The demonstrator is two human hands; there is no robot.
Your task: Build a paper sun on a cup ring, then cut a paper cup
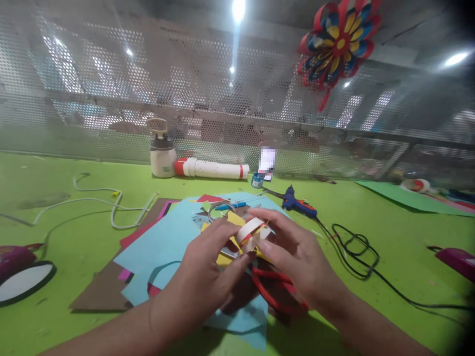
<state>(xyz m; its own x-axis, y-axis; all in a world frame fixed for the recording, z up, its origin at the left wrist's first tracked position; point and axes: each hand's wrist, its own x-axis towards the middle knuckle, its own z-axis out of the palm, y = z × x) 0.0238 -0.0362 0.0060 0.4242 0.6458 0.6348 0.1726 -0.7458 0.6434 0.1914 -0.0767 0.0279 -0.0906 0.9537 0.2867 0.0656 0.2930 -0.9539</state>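
Both forearms enter from the bottom of the frame, and my hands meet at centre. My left hand (pixel 208 264) and right hand (pixel 297 254) are both pinched shut on a small roll of white tape (pixel 249 232), held just above the stack of coloured paper sheets (pixel 159 252) in the middle of the green table (pixel 74 237).

Red-handled scissors (pixel 276 291) lie under my right wrist; I judge a careless drop of that hand could catch the blades. A loose tape end could also stick to the yellow paper scrap (pixel 226 259) pressed against it. The roll looks narrow, white, with a red-and-yellow streak along one edge.

Right of centre lies a blue glue gun (pixel 297 202), its black cord (pixel 356 247) looping toward the lower right, close enough to snag.
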